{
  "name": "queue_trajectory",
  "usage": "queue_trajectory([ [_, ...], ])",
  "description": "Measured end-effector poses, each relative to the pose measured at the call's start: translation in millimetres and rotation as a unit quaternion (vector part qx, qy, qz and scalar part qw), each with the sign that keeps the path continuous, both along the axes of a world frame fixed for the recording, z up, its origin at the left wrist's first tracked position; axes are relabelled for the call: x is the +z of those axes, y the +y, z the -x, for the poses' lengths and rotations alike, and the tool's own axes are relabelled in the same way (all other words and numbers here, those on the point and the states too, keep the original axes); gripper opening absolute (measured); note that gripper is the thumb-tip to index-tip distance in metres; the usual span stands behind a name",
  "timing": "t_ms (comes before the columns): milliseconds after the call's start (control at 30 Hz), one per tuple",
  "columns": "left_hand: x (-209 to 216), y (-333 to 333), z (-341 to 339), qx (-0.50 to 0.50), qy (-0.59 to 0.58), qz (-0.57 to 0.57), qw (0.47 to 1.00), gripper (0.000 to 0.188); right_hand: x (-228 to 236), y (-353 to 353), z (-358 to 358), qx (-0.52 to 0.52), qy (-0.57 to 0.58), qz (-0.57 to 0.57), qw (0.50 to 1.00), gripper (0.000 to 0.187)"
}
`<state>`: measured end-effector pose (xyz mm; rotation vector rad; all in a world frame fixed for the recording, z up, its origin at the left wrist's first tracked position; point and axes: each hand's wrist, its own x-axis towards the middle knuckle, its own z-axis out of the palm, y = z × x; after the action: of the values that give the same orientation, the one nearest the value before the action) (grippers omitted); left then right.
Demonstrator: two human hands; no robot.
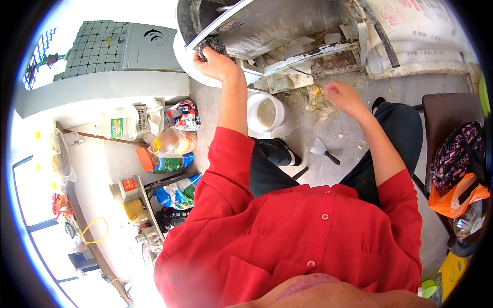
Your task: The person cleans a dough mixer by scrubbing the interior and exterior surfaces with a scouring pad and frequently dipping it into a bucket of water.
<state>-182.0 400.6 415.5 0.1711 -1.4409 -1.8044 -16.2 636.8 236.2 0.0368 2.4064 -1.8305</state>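
Observation:
At the top, my left hand point(214, 63) grips a dark wire scouring pad point(212, 45) at the lower left edge of a large metal appliance point(277, 31). The pad touches that edge. Its metal face is stained, and its lower frame is rusty with peeling paint. Free of the appliance, my right hand point(345, 97) hangs above the floor with its fingers curled together; nothing shows in them. Between the two hands stands a white bucket point(281, 115) of cloudy liquid. A scraper point(318, 147) with a black handle lies on the floor between my legs.
Loose debris point(321, 109) is scattered under the appliance's front. Stacked white sacks point(421, 43) stand at the upper right. A brown chair point(447, 105) with bags is on the right. Bottles, bags and a low rack point(149, 208) line the left wall.

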Motion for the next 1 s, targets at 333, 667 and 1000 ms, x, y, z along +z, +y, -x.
queue_trajectory([
  [333, -22.6, 117.2, 3.8, -0.06, 0.016, 0.159, 0.985, 0.023, -3.2, -10.9, 2.4, 0.022, -0.002, -0.031, 0.999, 0.03],
  [667, -6.2, 12.4, 3.1, 0.028, 0.01, 0.038, 0.999, 0.028, -0.7, -1.9, -2.6, 0.013, -0.025, -0.012, 1.0, 0.028],
  [1000, -7.2, 84.2, -1.7, -0.026, -0.021, 0.196, 0.98, 0.029, -11.4, -9.6, 7.6, 0.018, -0.028, -0.036, 0.999, 0.03],
])
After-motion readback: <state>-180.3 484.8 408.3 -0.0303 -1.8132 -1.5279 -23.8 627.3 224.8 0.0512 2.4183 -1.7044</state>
